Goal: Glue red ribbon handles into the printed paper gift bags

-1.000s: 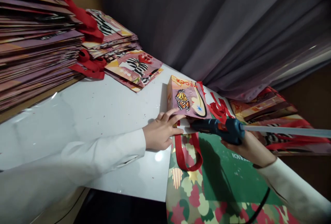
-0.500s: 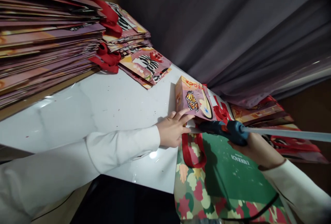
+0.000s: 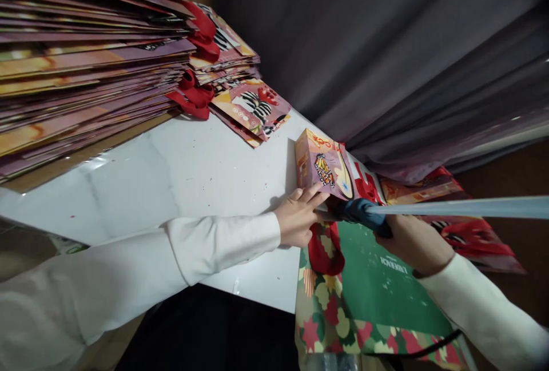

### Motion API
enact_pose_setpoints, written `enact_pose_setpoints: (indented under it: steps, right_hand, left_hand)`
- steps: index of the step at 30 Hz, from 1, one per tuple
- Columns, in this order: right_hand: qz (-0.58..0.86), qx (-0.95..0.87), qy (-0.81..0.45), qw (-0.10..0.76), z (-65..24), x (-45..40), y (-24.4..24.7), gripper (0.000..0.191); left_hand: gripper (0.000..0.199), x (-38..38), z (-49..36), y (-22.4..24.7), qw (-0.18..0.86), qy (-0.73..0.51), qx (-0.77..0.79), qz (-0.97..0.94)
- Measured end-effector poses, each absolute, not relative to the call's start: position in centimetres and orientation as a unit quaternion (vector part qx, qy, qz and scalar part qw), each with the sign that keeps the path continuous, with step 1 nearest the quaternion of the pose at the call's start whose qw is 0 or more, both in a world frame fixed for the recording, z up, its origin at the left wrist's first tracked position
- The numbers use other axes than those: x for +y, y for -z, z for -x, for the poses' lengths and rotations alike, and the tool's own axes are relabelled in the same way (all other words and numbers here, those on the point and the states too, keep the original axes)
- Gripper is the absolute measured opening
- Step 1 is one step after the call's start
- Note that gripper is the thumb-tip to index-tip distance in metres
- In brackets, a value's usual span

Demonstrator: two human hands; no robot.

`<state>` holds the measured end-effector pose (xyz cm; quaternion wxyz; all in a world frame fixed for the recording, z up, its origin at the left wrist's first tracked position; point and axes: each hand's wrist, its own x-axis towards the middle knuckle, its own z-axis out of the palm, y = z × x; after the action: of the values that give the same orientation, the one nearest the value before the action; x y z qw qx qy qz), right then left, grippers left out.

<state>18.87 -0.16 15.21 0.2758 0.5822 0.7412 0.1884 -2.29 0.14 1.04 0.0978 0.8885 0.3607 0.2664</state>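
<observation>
A small pink and yellow paper gift bag (image 3: 334,172) with a butterfly print lies on its side at the table's far edge. My left hand (image 3: 299,218) rests against its near edge, fingers stretched and apart, some of them on the printed face. In my right hand (image 3: 414,243) is a blue glue gun (image 3: 364,215), its front end close to that same edge; the tip is hidden. A long pale glue stick (image 3: 463,207) sticks out of its back toward the right. Below both hands is a green bag (image 3: 386,291) with a patterned border and a red handle (image 3: 326,256).
A tall stack of flat printed bags (image 3: 94,74) with red ribbons fills the left side of the white table (image 3: 206,182). One flat bag (image 3: 253,109) lies near the back. More bags (image 3: 467,239) are at the right. A grey curtain (image 3: 364,45) hangs behind.
The glue gun has turned slightly, and its glue stick now points a little higher. My left hand keeps its place at the bag's edge. The view has shifted slightly.
</observation>
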Motion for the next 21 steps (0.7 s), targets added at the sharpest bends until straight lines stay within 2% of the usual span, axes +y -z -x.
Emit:
enact_pose_setpoints:
  steps: [4,6,8,11,16,21]
  right_hand:
    - [-0.602,0.714,-0.179,0.309,-18.4,-0.2,-15.1,0.019]
    - [-0.605,0.720,-0.173,0.292,-19.1,-0.1,-15.0,0.022]
    - [-0.594,0.756,-0.144,0.234,-20.7,-0.1,-14.9,0.025]
    - [-0.584,0.805,-0.056,0.087,-23.8,-0.9,-14.6,0.028]
    - [-0.633,0.756,0.112,-0.124,-26.6,-3.8,-14.2,0.044]
    - [-0.654,0.702,0.214,-0.184,-26.9,-4.8,-13.3,0.055]
  left_hand:
    - [0.068,0.2,2.3,-0.8,0.097,-0.268,0.353,-0.891]
    - [0.067,0.2,2.3,-0.9,0.092,-0.268,0.352,-0.892]
    - [0.065,0.2,2.4,-1.1,0.086,-0.263,0.354,-0.893]
    - [0.056,0.3,2.5,-1.3,0.082,-0.243,0.356,-0.899]
    - [0.046,0.4,2.6,-1.3,0.073,-0.228,0.356,-0.903]
    - [0.050,0.4,2.7,-1.7,0.073,-0.211,0.365,-0.904]
